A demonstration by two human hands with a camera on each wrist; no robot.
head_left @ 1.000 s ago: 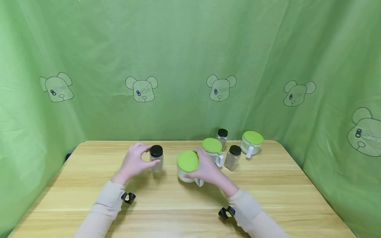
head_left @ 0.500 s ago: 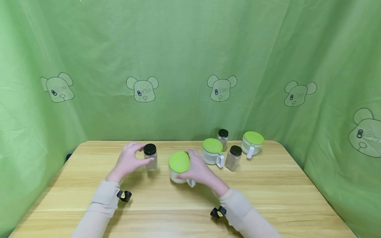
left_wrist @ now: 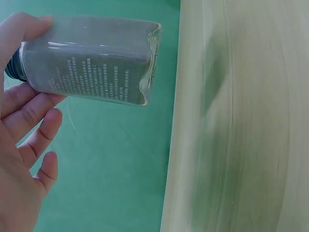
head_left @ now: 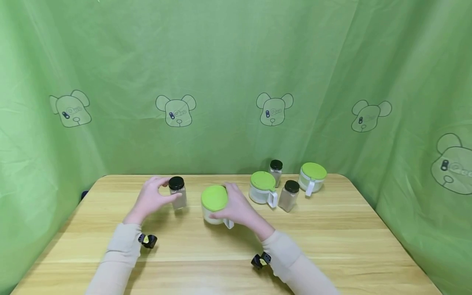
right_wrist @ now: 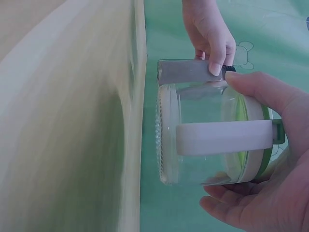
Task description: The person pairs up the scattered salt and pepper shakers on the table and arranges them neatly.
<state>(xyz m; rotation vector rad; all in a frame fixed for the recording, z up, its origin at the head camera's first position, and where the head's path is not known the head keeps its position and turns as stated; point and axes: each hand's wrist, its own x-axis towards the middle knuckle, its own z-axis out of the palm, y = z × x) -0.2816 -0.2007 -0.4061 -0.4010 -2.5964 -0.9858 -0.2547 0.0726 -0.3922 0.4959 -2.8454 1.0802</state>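
Head view: your left hand (head_left: 149, 200) pinches the black-lidded jar (head_left: 179, 197), left of the green-lidded jar (head_left: 213, 200) your right hand (head_left: 237, 208) grips. Left wrist view: the black-lidded jar hangs above the bench (left_wrist: 256, 121), so hold it upright. Right wrist view: balance the green-lidded jar by gripping both sides evenly

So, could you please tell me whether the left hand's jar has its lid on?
On: in the head view, the black lid covers the top of the jar held by the left hand.
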